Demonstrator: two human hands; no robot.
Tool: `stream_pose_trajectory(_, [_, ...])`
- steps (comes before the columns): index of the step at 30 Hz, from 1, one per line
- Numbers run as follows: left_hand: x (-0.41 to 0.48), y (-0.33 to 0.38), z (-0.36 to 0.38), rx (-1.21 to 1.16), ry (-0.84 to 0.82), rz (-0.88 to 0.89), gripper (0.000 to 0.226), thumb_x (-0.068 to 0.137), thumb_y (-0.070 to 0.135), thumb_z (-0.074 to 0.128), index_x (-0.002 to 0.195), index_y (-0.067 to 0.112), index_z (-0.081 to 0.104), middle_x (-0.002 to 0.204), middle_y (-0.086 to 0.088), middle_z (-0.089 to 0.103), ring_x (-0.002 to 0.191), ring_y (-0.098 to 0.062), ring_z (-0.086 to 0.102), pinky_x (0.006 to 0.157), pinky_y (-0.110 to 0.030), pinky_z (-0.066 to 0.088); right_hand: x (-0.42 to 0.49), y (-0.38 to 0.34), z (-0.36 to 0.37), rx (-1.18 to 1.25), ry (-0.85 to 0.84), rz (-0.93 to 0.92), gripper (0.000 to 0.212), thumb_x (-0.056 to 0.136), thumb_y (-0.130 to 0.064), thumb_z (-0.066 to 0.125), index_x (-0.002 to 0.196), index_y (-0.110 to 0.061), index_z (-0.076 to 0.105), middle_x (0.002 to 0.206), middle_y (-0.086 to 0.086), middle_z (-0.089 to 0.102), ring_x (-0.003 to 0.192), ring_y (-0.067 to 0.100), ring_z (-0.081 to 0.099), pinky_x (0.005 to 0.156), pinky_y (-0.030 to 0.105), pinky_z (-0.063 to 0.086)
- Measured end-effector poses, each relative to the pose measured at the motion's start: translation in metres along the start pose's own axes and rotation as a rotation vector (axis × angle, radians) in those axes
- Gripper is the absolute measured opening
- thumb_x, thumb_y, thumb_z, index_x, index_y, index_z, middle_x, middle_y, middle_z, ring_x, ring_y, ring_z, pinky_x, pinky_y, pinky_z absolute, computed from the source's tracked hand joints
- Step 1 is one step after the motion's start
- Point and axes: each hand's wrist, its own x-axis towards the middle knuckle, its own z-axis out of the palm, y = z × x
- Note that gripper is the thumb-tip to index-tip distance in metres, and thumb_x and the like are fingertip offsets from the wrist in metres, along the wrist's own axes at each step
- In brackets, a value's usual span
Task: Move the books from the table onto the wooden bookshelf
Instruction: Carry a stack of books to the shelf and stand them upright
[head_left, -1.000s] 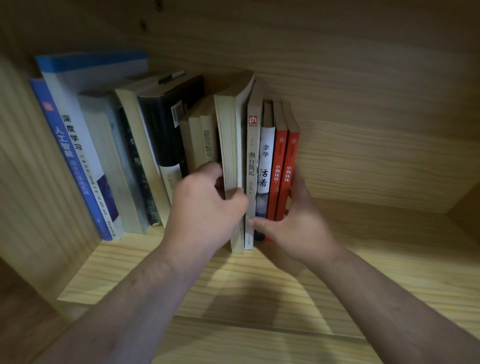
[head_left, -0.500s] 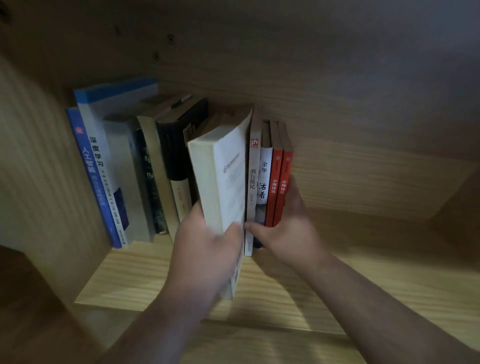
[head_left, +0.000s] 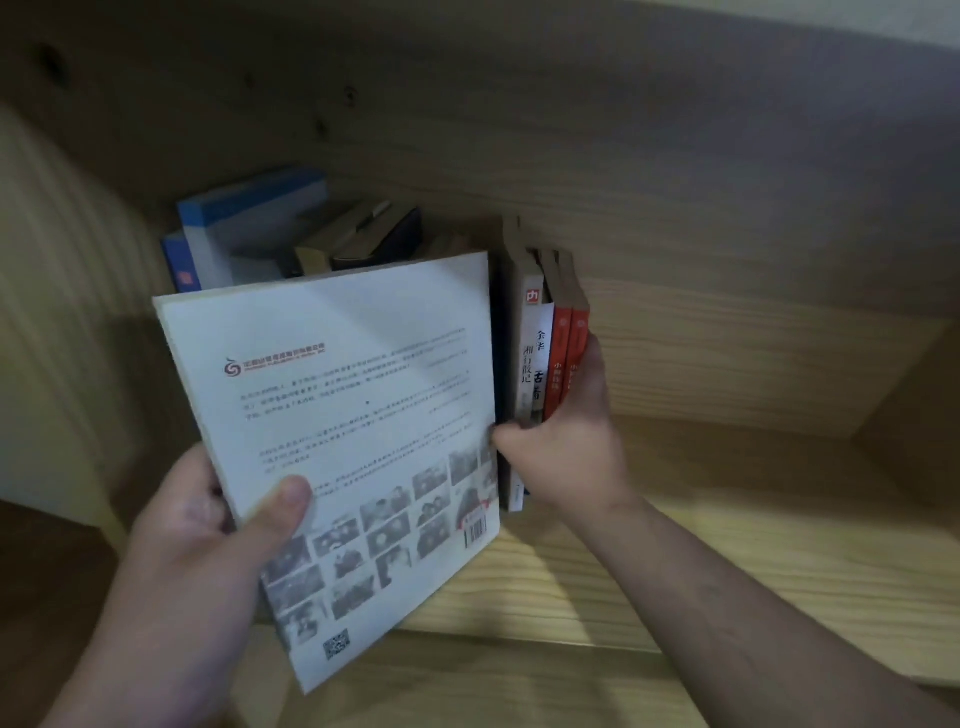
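Two hands were occupied: your left hand (head_left: 202, 545) gripped the white book (head_left: 353, 415) just left of your right hand (head_left: 571, 452), which clasped four upright books (head_left: 560, 343); letting go could have toppled them rightward.

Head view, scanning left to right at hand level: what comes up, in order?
Left hand → white book it holds → standing books, white spines then red, gripped by the right hand, which overlaps them.
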Motion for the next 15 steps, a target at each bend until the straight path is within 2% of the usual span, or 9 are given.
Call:
stream_pose_trajectory(2, [0.007,0.000,-0.006,-0.032,-0.057,-0.057,0.039,0.074,0.018,0.064,0.109,0.032,0.071,0.111,0.000,0.077,0.095,-0.024,0.076,0.072,-0.048,0.062,0.002,0.002,-0.006,-0.001,-0.030,0.018,0.095,0.060,-0.025,0.075,0.138,-0.050,0.028,0.113,-0.014,0.064,0.098,0.005,0.068,0.076,0.022,0.058])
stream_pose_trajectory(3, [0.011,0.002,-0.007,-0.055,-0.087,-0.073,0.036,0.073,0.017,0.065,0.105,0.032,0.073,0.111,-0.002,0.077,0.094,-0.025,0.076,0.070,-0.046,0.063,0.004,0.003,-0.010,-0.005,-0.041,0.016,0.087,0.061,-0.021,0.075,0.125,-0.062,0.031,0.102,-0.018,0.066,0.089,-0.001,0.069,0.064,0.011,0.054])
stream_pose_trajectory(5, [0.017,0.007,-0.009,-0.077,-0.154,-0.087,0.034,0.066,0.029,0.082,0.099,0.033,0.075,0.111,-0.005,0.077,0.092,-0.025,0.076,0.065,-0.038,0.064,0.006,0.005,-0.019,-0.003,-0.054,0.004,0.079,0.064,-0.018,0.077,0.100,-0.069,0.029,0.094,-0.029,0.067,0.084,-0.019,0.063,0.050,0.000,0.045])
stream_pose_trajectory(6, [0.020,0.009,-0.008,-0.058,-0.187,-0.073,0.046,0.056,0.040,0.091,0.099,0.032,0.075,0.111,-0.005,0.077,0.093,-0.026,0.076,0.065,-0.036,0.063,0.005,0.005,-0.023,0.010,-0.053,0.004,0.078,0.065,-0.020,0.079,0.097,-0.067,0.028,0.095,-0.041,0.063,0.083,-0.026,0.059,0.050,-0.003,0.041])
stream_pose_trajectory(7, [0.022,0.010,-0.007,-0.039,-0.202,-0.066,0.056,0.049,0.047,0.093,0.100,0.032,0.075,0.111,-0.005,0.077,0.095,-0.026,0.076,0.066,-0.035,0.063,0.004,0.006,-0.026,0.034,-0.039,0.008,0.076,0.066,-0.021,0.082,0.095,-0.066,0.027,0.093,-0.049,0.059,0.082,-0.029,0.057,0.050,-0.005,0.040])
stream_pose_trajectory(8, [0.025,0.010,-0.006,-0.032,-0.203,-0.056,0.052,0.053,0.045,0.091,0.101,0.032,0.074,0.111,-0.005,0.077,0.097,-0.027,0.075,0.066,-0.033,0.062,0.004,0.007,-0.027,0.060,-0.016,0.012,0.073,0.067,-0.022,0.084,0.091,-0.064,0.029,0.091,-0.051,0.058,0.081,-0.029,0.058,0.051,-0.005,0.040])
stream_pose_trajectory(10, [0.028,0.011,-0.004,-0.050,-0.212,-0.037,0.042,0.062,0.036,0.084,0.103,0.033,0.073,0.112,-0.004,0.077,0.100,-0.028,0.074,0.066,-0.029,0.061,0.007,0.011,-0.024,0.105,0.044,0.011,0.072,0.069,-0.017,0.086,0.095,-0.061,0.036,0.090,-0.046,0.063,0.079,-0.023,0.063,0.053,-0.002,0.044])
stream_pose_trajectory(12, [0.030,0.008,-0.003,-0.050,-0.202,-0.025,0.048,0.059,0.038,0.086,0.104,0.033,0.072,0.112,-0.003,0.077,0.100,-0.026,0.074,0.067,-0.030,0.062,0.012,0.015,-0.020,0.152,0.090,0.010,0.067,0.068,-0.014,0.088,0.099,-0.048,0.039,0.088,-0.040,0.066,0.076,-0.016,0.067,0.053,0.002,0.047])
stream_pose_trajectory(15, [0.031,0.007,-0.002,-0.034,-0.174,-0.021,0.040,0.071,0.023,0.072,0.111,0.027,0.069,0.113,-0.003,0.077,0.101,-0.028,0.074,0.076,-0.043,0.059,0.013,0.012,-0.014,0.155,0.081,0.028,0.059,0.066,-0.023,0.086,0.094,-0.042,0.038,0.083,-0.042,0.064,0.071,-0.016,0.065,0.046,0.004,0.044])
